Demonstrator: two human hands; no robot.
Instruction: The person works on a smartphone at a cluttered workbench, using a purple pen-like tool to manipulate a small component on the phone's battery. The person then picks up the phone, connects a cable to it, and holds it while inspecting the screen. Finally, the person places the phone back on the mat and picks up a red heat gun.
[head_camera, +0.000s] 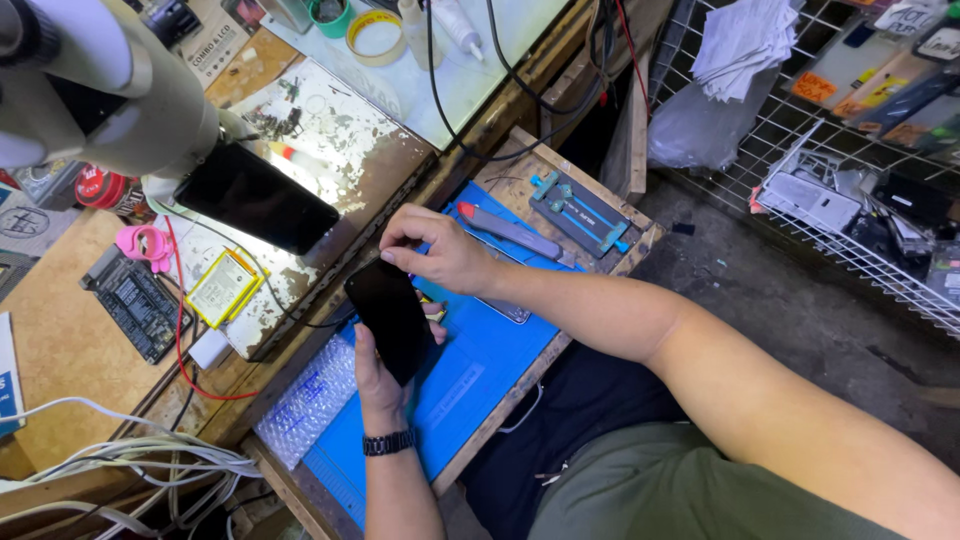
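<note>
Left hand (378, 372) cradles the dark phone (391, 318) from below, its long axis running toward the upper left of the frame. Right hand (440, 252) pinches the phone's top edge, fingers closed on it.

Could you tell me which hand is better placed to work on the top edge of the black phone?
The right hand, probably. Its fingertips already pinch the top edge of the black phone, while the left hand cradles the phone from below over the blue mat, so its grip is taken up with support.
</note>
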